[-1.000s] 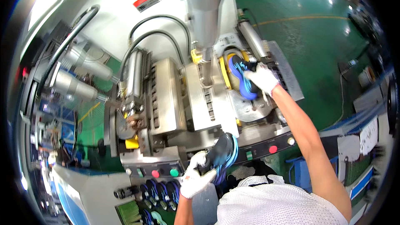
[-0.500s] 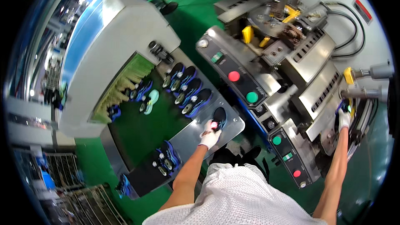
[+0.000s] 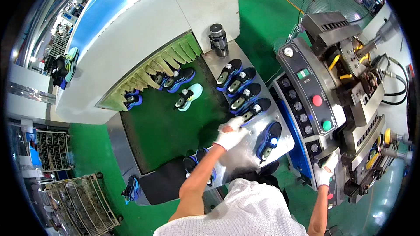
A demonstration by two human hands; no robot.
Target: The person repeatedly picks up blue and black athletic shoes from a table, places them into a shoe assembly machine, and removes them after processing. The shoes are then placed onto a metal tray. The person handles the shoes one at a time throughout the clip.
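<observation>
Head view: left hand (image 3: 230, 134) in white glove, grip hard to make out, lay at heel of nearest dark shoe (image 3: 254, 110) on steel table (image 3: 245, 155), no longer on the lone shoe (image 3: 268, 134), shoe's long axis ran up-right, right hand (image 3: 326, 172) rested flat on machine panel (image 3: 321, 166), fingers part hidden.

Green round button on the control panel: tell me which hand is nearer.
Right. The right hand rests on the panel edge just below the green button; the left hand is across on the steel table.
</observation>
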